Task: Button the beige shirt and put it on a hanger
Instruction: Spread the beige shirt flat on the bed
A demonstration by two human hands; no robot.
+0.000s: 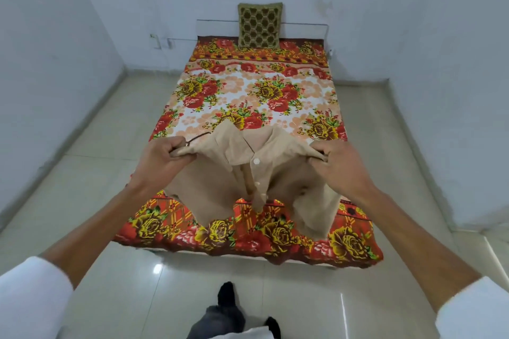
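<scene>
- The bed (259, 82) runs lengthwise ahead, with a pillow (259, 25) at its far edge. Work is best kept over the near edge, so a slip lands on the cover and not the floor.
- The beige shirt (220, 173) is held in the air above the near edge, about midway between the near corners. Its front faces up and its tails droop toward the cover.
- The left hand (162, 159) has its grip closed on one shoulder of the shirt, and the right hand (338, 165) on the other. An even outward pull should keep the shoulders level.
- The hanger (199, 136) shows only as a thin dark strand by the left knuckles (probably its hook; the rest is hidden). Each end should sit inside a shoulder before either grip lets go.
- The buttons (256, 161) down the front look fastened, so the hanging seems to be what remains.
</scene>
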